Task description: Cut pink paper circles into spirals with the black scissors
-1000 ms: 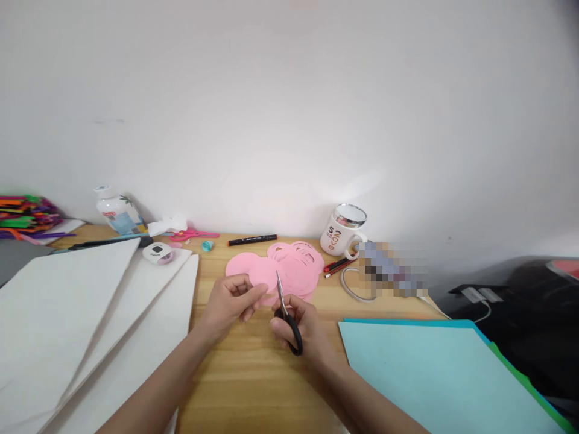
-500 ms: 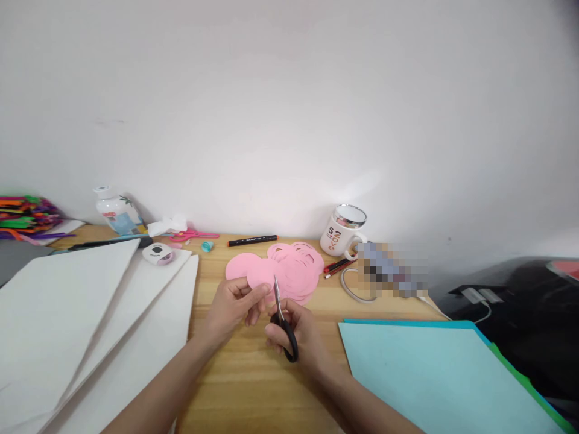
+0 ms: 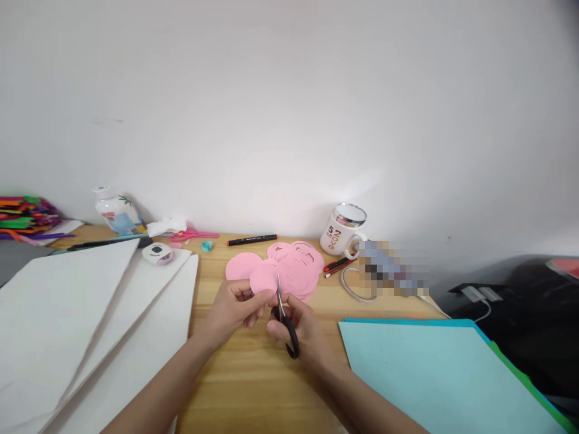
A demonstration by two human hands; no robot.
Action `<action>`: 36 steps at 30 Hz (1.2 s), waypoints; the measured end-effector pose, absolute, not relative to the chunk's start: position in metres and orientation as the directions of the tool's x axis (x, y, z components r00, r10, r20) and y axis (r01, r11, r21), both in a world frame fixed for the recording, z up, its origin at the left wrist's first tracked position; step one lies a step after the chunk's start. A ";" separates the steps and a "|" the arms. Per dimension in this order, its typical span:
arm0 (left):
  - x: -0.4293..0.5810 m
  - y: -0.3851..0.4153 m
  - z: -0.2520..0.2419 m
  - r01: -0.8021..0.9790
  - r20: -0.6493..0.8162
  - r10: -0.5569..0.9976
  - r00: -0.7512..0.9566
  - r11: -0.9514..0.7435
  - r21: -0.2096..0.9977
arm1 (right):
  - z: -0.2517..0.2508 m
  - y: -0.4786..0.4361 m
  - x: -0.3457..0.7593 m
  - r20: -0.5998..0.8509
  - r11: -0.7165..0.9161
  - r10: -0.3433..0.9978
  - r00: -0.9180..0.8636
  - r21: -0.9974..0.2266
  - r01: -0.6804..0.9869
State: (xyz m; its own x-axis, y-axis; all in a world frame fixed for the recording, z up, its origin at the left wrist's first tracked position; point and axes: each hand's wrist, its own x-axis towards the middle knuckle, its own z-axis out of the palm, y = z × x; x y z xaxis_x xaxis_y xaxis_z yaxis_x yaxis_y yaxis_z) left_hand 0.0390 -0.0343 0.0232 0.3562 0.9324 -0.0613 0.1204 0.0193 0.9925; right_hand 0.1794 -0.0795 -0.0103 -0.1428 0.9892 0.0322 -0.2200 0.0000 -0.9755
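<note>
My left hand (image 3: 233, 310) pinches a round pink paper piece (image 3: 263, 278) just above the wooden table (image 3: 244, 386). My right hand (image 3: 301, 328) grips black-handled scissors (image 3: 284, 319), blades pointing up into the pink paper's right edge. Behind them lies a pile of pink paper cut-outs (image 3: 294, 265), some with curved slots cut out of them.
Large white sheets (image 3: 90, 325) cover the left of the table, teal and green sheets (image 3: 434, 374) the right. At the back are a mug (image 3: 341, 232), a black marker (image 3: 252, 240), pens (image 3: 337, 266), a bottle (image 3: 115, 211), pink scissors (image 3: 192, 234), a small punch (image 3: 158, 253) and coloured sticks (image 3: 25, 217).
Both hands drew slightly closer together and the pink piece turned a little in my left fingers, while the scissor blades stayed at its right edge.
</note>
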 end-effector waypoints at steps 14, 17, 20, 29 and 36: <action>0.040 -0.036 0.027 0.110 -0.069 0.943 0.325 0.034 0.993 | -0.002 -0.081 0.179 -0.032 -0.048 0.992 -0.122 -0.990 -0.132; 0.040 -0.036 0.027 0.110 -0.067 0.942 0.329 0.033 0.993 | -0.004 -0.081 0.179 -0.016 -0.032 0.993 -0.120 -0.991 -0.132; 0.039 -0.035 0.027 0.118 -0.077 0.939 0.335 0.039 0.992 | -0.005 -0.081 0.179 -0.001 -0.016 0.994 -0.113 -0.990 -0.137; 0.036 -0.032 0.023 0.117 -0.060 0.932 0.356 0.020 0.993 | -0.004 -0.081 0.180 -0.023 -0.043 0.992 -0.127 -0.986 -0.163; 0.037 -0.033 0.026 0.111 -0.064 0.932 0.356 0.026 0.993 | -0.006 -0.081 0.181 -0.024 -0.041 0.993 -0.118 -0.989 -0.142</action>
